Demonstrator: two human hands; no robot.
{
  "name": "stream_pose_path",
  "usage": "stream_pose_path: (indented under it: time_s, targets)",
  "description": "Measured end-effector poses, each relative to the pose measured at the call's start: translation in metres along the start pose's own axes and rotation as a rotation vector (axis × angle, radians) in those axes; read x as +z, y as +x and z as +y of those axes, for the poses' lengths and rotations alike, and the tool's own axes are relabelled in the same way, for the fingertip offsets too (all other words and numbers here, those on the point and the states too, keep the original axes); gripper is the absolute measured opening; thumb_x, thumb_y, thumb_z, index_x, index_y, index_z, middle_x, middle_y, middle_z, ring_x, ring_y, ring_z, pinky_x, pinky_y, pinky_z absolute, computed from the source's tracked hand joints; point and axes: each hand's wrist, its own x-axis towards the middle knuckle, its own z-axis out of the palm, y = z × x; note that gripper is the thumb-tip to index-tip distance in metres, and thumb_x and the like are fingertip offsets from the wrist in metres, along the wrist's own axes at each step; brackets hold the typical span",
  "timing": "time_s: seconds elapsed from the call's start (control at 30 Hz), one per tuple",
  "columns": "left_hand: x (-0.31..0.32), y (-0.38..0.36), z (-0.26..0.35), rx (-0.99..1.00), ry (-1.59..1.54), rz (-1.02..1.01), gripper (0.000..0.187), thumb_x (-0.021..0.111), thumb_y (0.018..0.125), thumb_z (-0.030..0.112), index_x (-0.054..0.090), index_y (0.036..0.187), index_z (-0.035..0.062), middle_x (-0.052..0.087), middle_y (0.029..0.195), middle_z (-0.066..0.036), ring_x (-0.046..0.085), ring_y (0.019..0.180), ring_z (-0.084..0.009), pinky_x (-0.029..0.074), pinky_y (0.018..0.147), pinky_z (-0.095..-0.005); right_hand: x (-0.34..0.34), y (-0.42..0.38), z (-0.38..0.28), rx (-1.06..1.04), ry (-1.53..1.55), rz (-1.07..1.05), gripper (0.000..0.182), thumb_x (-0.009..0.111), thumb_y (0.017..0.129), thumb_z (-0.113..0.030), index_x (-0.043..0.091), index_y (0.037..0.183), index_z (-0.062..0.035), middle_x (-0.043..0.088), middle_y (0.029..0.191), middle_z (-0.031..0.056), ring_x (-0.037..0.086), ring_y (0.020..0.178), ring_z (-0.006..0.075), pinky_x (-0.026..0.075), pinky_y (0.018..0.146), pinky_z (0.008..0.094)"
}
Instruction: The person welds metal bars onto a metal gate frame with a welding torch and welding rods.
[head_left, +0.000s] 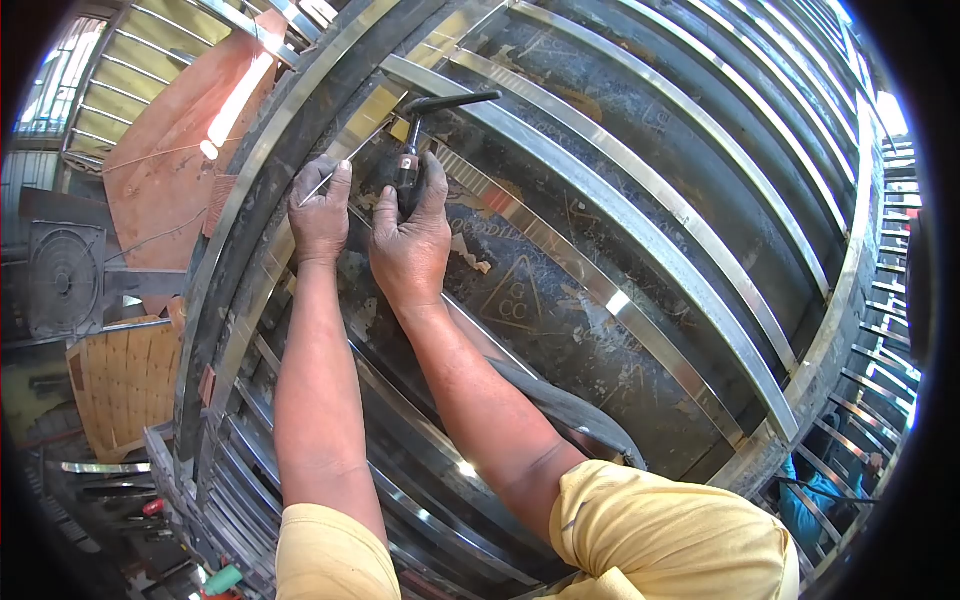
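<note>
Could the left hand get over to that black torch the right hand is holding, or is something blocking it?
Probably yes. The left hand, pinching a thin rod, sits right beside the right hand gripping the torch. Only bare metal strip lies between, though the left hand is occupied.

The welding torch (410,165) is dark and slim, its handle standing nearly upright in the right hand (410,245), its black neck bent over toward three o'clock at the top. Its dark hose (570,410) trails away toward five o'clock along the forearm. The filler rod (345,160), a thin bright wire, is pinched in the left hand (320,215) and slants up toward two o'clock, ending near the torch against a polished steel strip (560,170).
</note>
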Motion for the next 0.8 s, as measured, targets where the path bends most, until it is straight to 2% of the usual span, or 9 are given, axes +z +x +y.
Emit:
stream_pose_path:
  time_s: [0.07, 0.57, 0.8]
  targets:
    - [0.0008, -0.0012, 0.0003, -0.013, -0.009, 0.006, 0.016, 0.071, 0.095, 0.017, 0.069, 0.093, 0.0019, 0.07, 0.092, -0.008, 0.063, 0.084, -0.0198, 0.051, 0.081, -0.0345, 0.0002, 0.0003, 0.0013, -0.019, -0.031, 0.003, 0.06, 0.064, 0.096, -0.007, 0.037, 0.149, -0.0088, 0.068, 0.123, 0.0232, 0.07, 0.112, 0.036, 0.055, 0.091, 0.0404]
    - [-0.0012, -0.0006, 0.0074, -0.039, -0.028, -0.033, 0.013, 0.07, 0.096, 0.016, 0.067, 0.093, 0.0036, 0.067, 0.086, -0.006, 0.06, 0.08, -0.0173, 0.05, 0.077, -0.0336, 0.003, 0.0025, 0.0058, -0.036, -0.089, -0.003, 0.057, 0.064, 0.096, -0.008, 0.042, 0.148, -0.0082, 0.07, 0.117, 0.0221, 0.072, 0.103, 0.0365, 0.055, 0.086, 0.0415]
    - [-0.0003, 0.0, 0.0032, -0.033, 0.002, -0.04, 0.013, 0.071, 0.095, 0.016, 0.067, 0.093, 0.0035, 0.068, 0.089, -0.008, 0.062, 0.083, -0.0203, 0.05, 0.08, -0.0347, 0.0041, 0.0023, 0.0069, -0.053, -0.086, 0.008, 0.056, 0.064, 0.095, -0.008, 0.042, 0.147, -0.007, 0.07, 0.117, 0.0215, 0.072, 0.102, 0.0356, 0.055, 0.086, 0.0412]
